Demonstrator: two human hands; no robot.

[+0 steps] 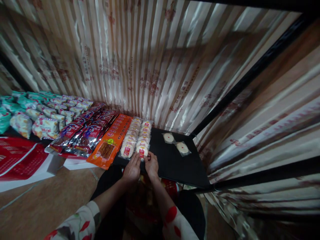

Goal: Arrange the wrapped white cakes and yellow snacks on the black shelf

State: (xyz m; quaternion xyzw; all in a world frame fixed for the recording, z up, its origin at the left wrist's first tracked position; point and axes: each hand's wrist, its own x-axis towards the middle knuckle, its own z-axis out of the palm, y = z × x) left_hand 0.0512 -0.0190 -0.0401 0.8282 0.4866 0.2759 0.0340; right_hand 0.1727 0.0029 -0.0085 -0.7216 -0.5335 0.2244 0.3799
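On the black shelf, at the near end of the right cracker row, the left hand and right hand, fingers nearly closed, grip the end packet. Probably light, slick and brittle, it suits holding by wrapper edges.

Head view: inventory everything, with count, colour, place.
Cracker packs: many, whitish, two columns mid-shelf
Loose packs: two, whitish, right of columns
Orange packet: at least one, orange, left of columns
Shiny packets: several, dark red, left of orange
Printed bags: many, whitish, farther left
Green bags: several, green, far left
Basket: one, red, lower left
Panels: some, white, below packets
Shelf: one, black, beneath packs
Curtain: uncounted, pale, behind and right
Frame bars: several, dark, mostly right
Floor: one, brown, bottom left
Left hand: one, bare, at right column's near pack
Right hand: one, bare, same pack
Sleeves: two, white with red, bottom
Legs: two, dark-clad, bottom centre
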